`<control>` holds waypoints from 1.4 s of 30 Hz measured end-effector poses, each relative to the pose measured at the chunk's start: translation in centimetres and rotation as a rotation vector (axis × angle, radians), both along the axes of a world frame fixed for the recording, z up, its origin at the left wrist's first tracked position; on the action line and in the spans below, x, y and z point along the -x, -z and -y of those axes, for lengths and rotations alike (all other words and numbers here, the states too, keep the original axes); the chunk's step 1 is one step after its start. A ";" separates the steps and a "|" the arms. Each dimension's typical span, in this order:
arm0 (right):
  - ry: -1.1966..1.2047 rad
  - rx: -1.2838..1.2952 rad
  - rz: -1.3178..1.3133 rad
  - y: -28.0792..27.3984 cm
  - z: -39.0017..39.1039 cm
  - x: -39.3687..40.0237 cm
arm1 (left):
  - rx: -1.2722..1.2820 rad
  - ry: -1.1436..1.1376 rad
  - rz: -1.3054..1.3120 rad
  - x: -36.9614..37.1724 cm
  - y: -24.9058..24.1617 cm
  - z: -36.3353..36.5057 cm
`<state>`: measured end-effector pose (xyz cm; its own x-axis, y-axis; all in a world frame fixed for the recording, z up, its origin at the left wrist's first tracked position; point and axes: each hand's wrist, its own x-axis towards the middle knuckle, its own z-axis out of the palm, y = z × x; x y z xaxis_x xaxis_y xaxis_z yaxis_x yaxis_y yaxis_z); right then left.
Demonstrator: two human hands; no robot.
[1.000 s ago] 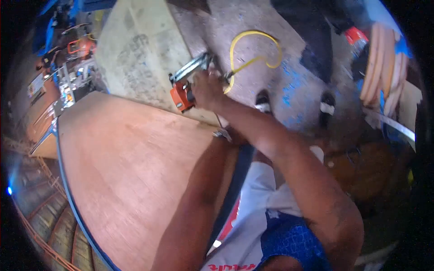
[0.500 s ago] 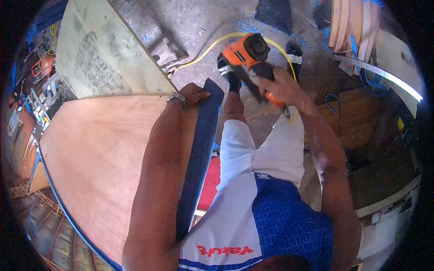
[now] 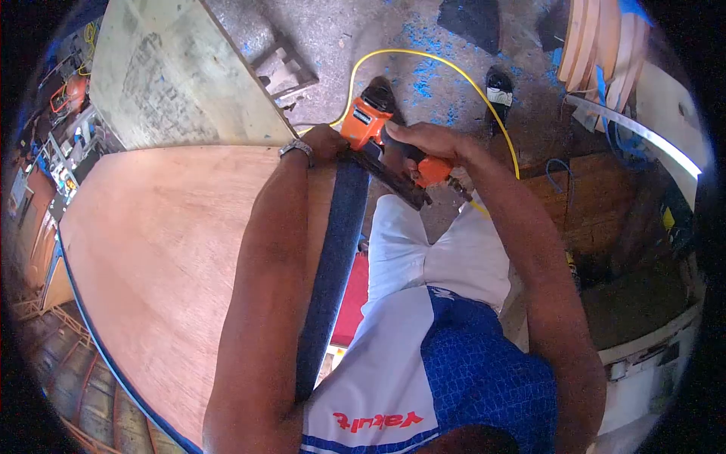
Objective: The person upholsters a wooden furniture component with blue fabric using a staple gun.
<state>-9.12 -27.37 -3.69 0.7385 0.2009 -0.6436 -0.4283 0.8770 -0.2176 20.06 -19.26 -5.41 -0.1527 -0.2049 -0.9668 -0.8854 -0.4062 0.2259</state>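
Observation:
My right hand [image 3: 432, 141] is wrapped round the handle of an orange and black pneumatic staple gun [image 3: 361, 123]. Its nose is at the far corner of a curved plywood panel [image 3: 166, 227], right by my left hand. Along the panel's right edge runs a folded-over strip of dark blue fabric [image 3: 338, 234]. My left hand [image 3: 327, 144], with a watch on the wrist, is closed over the fabric at that corner, its fingertips partly hidden by the staple gun. A yellow air hose [image 3: 423, 52] loops from the tool's handle across the floor.
Beyond the panel leans a stained pale board [image 3: 170, 76]. A notched wooden piece [image 3: 287, 73] lies on the floor among blue scraps. Curved wooden parts [image 3: 597, 45] stand at the upper right, near a long shiny metal strip [image 3: 643, 130]. Something red [image 3: 352, 303] shows below the panel's edge.
My right hand has swung the staple gun left and down from above the floor to the panel's corner. My left hand has shifted slightly upward along the fabric edge.

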 end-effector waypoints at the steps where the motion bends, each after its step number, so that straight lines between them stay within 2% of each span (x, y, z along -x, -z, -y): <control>1: -0.039 0.028 0.022 0.2 0.4 -0.7 | 0.016 -0.008 -0.006 -0.1 0.1 -0.2; 5: -0.230 0.247 -0.003 -1.7 2.8 -2.5 | 0.089 -0.025 -0.033 0.0 0.0 -0.3; 8: -0.245 0.339 0.038 -0.5 2.4 -2.3 | 0.024 0.235 -0.092 0.9 0.2 0.9; 11: -0.350 0.642 0.034 0.3 -0.3 2.0 | -0.153 0.550 -0.100 -0.1 3.2 -1.2; 12: -0.319 0.593 -0.077 -4.9 1.5 3.9 | -0.212 0.653 -0.095 -0.4 3.6 -1.4; 14: -0.122 0.641 -0.161 -7.0 1.0 8.3 | -0.050 0.464 0.301 2.5 3.7 -0.6; 15: -0.160 0.648 -0.243 -8.2 1.4 10.2 | 0.033 0.360 0.495 4.4 3.8 0.1; 16: -0.198 0.667 -0.322 -8.7 2.9 12.5 | 0.292 0.220 0.388 6.1 4.4 0.9; 18: -0.308 0.870 -0.411 -9.8 3.7 16.7 | 0.780 0.055 0.080 9.7 5.2 2.4; 19: -0.365 1.067 -0.411 -9.5 3.8 18.0 | 0.865 0.074 0.250 14.5 7.5 1.8; 20: -0.418 1.088 -0.457 -9.4 4.8 19.4 | 0.932 0.081 0.422 19.3 9.3 1.3; 21: -0.473 1.106 -0.503 -10.2 6.1 20.2 | 0.799 -0.021 0.202 22.2 -1.3 3.0; 22: -0.541 0.940 -0.602 -12.4 7.5 20.8 | 0.767 -0.093 0.075 25.9 -4.8 2.1; 23: -0.471 1.374 -0.526 -11.0 7.2 23.0 | 0.792 -0.141 -0.020 29.2 -6.2 0.1; 26: -0.812 1.289 -0.690 -9.2 10.1 26.4 | 0.817 -0.304 -0.276 34.1 -7.8 -7.5; 27: -0.429 1.201 -0.454 -6.5 10.5 29.2 | 0.555 -0.345 -0.280 32.0 -15.0 -7.7; 28: -0.481 1.169 -0.390 -3.9 11.5 30.4 | 0.302 -0.364 -0.251 29.6 -23.0 -7.4; 29: -0.530 1.135 -0.324 -1.0 12.5 31.9 | 0.506 -0.317 -0.312 28.8 -16.5 -12.9; 30: -0.576 1.099 -0.258 -0.3 13.2 32.0 | 0.718 -0.259 -0.350 27.0 -17.2 -15.1; 31: -0.349 0.455 -0.481 -0.2 14.5 31.5 | 0.343 -0.700 0.010 26.2 -18.8 -17.5; 32: -0.379 0.628 -0.460 -1.2 14.1 29.1 | 0.143 -0.784 0.084 23.9 -20.4 -19.6; 33: -0.407 0.798 -0.448 -2.6 13.3 26.7 | 0.317 -1.024 0.177 24.0 -17.6 -24.5; 35: -0.452 0.579 -0.391 -5.4 13.9 22.4 | 0.396 -1.042 0.160 22.9 -12.4 -34.7; 37: -0.476 0.713 -0.341 -5.9 14.4 17.0 | -0.002 -1.265 0.459 22.1 -23.1 -30.6; 39: -0.475 1.022 -0.146 -12.9 11.6 10.0 | 0.188 -1.179 0.443 23.4 -24.4 -33.8; 40: -0.493 1.168 -0.027 -15.3 11.4 6.9 | 0.123 -1.200 0.463 24.9 -21.6 -36.2; 41: -0.452 1.450 0.123 -14.7 11.9 3.8 | 0.057 -1.237 0.498 26.1 -16.5 -38.6; 42: -0.388 1.711 0.295 -13.6 11.5 1.3 | -0.019 -1.276 0.532 28.0 -14.0 -39.9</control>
